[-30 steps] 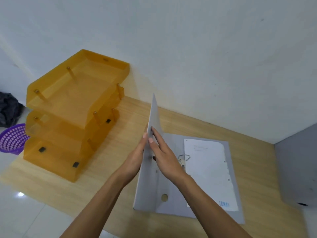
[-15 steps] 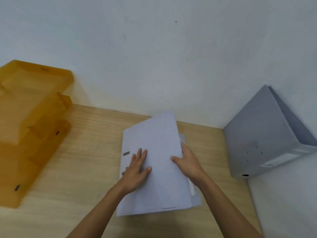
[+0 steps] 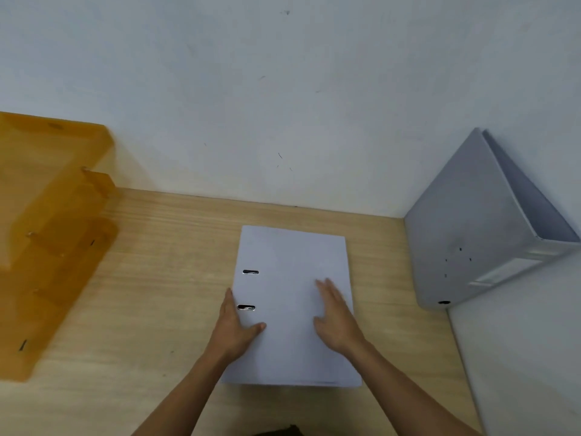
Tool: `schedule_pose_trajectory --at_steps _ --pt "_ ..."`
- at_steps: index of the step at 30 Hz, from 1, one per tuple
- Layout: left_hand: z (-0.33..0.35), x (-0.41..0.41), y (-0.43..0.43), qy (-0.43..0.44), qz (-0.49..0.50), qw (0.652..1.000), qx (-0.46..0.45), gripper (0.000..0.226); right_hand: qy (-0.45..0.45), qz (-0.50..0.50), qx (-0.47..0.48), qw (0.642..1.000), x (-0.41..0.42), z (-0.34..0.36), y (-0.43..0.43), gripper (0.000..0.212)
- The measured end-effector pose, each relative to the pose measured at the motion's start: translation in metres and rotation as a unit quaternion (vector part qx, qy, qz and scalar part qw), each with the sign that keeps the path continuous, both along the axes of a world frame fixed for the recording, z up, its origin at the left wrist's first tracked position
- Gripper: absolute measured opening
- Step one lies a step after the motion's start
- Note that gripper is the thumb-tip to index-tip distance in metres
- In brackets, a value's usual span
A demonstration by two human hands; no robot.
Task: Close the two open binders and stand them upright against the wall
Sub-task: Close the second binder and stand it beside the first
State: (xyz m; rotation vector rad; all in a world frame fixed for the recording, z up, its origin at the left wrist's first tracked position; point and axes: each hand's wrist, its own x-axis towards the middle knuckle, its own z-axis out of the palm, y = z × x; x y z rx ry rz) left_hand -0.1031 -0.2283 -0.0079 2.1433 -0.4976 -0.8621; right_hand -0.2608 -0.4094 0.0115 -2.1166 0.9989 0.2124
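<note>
We have the pale lavender-white cardboard lever-arch binder (image 3: 292, 306) lying shut and flat on the light wooden desk (image 3: 151, 278), just short of the white wall (image 3: 283, 105). Our left hand (image 3: 234, 332) rests open along its spine edge, thumb on the cover near the two metal slots; our right hand (image 3: 334, 319) lies flat and open on the cover, fingers spread, gripping nothing. The board looks stiff and smooth, probably a little slippery, and we judge it light, though how much paper it holds is hard to tell here. We would take it by the spine and the opposite long edge. The grey closed binder (image 3: 471, 225) already stands in the right corner against the wall; the stacked amber plastic trays (image 3: 50, 234) sit well apart at left.
</note>
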Motion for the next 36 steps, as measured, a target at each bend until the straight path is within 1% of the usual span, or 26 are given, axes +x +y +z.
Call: schedule_pose_trajectory --at_steps 3,6,8,12,14,18,21,23,25,27,29,31,32,34,36 --pt "0.001 0.000 -0.001 0.003 -0.001 1.000 -0.002 0.110 0.043 0.069 0.049 0.995 0.002 -0.013 0.009 0.076" --pt "-0.002 -0.005 -0.001 -0.010 -0.016 1.000 -0.006 0.110 0.101 0.086 0.052 0.990 -0.009 -0.025 0.011 0.079" --pt "-0.007 -0.004 0.001 0.007 -0.002 1.000 -0.017 0.105 0.115 0.089 0.056 0.988 -0.013 -0.028 0.011 0.084" --pt "-0.016 0.001 0.002 0.106 0.068 0.992 -0.006 0.075 0.084 0.036 0.126 0.988 -0.004 -0.020 0.007 0.079" --pt "-0.017 0.002 0.000 0.147 0.095 0.984 -0.017 0.066 0.071 0.016 0.147 0.986 -0.001 -0.017 0.006 0.077" --pt "-0.002 0.007 -0.010 0.246 0.138 0.958 -0.048 0.059 0.067 0.009 0.155 0.986 -0.004 -0.015 0.018 0.073" --pt "0.012 0.004 -0.014 0.276 0.131 0.951 -0.054 0.063 0.048 -0.021 0.170 0.984 -0.004 -0.007 0.023 0.070" --pt "0.021 -0.003 -0.018 0.312 0.126 0.938 -0.084 0.069 0.025 -0.056 0.173 0.983 0.000 0.003 0.021 0.070" --pt "0.031 -0.012 -0.025 0.376 0.083 0.913 -0.139 0.070 -0.005 -0.098 0.173 0.980 0.005 0.017 0.018 0.071" --pt "0.044 -0.024 -0.038 0.418 0.018 0.890 -0.182 0.062 -0.050 -0.136 0.176 0.974 0.004 0.029 0.016 0.074" --pt "0.061 -0.035 -0.053 0.433 -0.027 0.885 -0.168 0.059 -0.097 -0.166 0.180 0.965 0.000 0.039 0.013 0.080" --pt "0.076 -0.041 -0.065 0.418 -0.088 0.892 -0.146 0.062 -0.147 -0.201 0.225 0.942 -0.008 0.047 0.008 0.091" --pt "0.084 -0.043 -0.071 0.403 -0.115 0.898 -0.137 0.063 -0.169 -0.215 0.258 0.926 -0.014 0.050 0.004 0.091" --pt "0.098 -0.045 -0.081 0.364 -0.157 0.908 -0.139 0.062 -0.212 -0.216 0.309 0.902 -0.023 0.060 -0.005 0.080" --pt "0.113 -0.054 -0.094 0.331 -0.193 0.912 -0.146 0.057 -0.242 -0.201 0.309 0.897 -0.034 0.071 -0.017 0.071"
